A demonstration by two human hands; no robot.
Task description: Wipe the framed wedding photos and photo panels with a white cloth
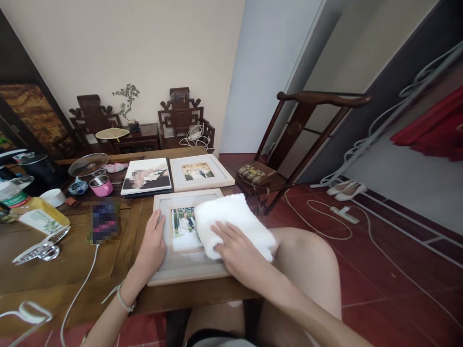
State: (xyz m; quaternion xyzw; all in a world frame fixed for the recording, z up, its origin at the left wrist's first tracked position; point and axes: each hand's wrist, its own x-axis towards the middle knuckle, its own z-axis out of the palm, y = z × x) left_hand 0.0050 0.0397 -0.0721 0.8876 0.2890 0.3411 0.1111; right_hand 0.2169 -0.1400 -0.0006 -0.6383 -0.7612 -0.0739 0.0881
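L hand is on the 9 o'clock edge of the nearer photo frame, fingers close together & slightly bent, tho can't tell if they grip it. R hand lies palm-down at approx 4 o'clock, fingers nearly straight & a bit apart, on a white cloth covering the frame's 3 o'clock part. Frame's flat on the wooden table, w/ 2nd frame at its 12, pink cup at 10, bottle nr 9.
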